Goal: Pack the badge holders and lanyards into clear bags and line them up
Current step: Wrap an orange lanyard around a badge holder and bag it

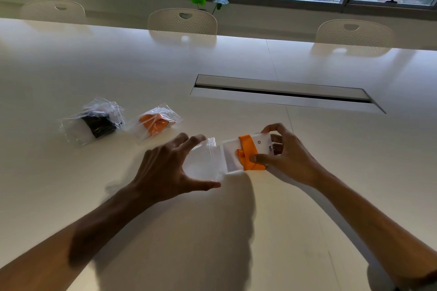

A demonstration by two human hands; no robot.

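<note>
The right hand (287,156) has its grip closed on a badge holder (246,153) wrapped in an orange lanyard (248,156). The left hand (172,172) holds a blurred, near-invisible clear bag (203,160), grip loosely curled round it.

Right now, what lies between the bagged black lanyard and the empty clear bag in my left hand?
In the head view, a packed clear bag with an orange lanyard lies between the black-lanyard bag and the empty clear bag.

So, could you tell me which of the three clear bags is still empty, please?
The clear bag held by the left hand; the two bags further left already hold a black lanyard and an orange lanyard.
</note>
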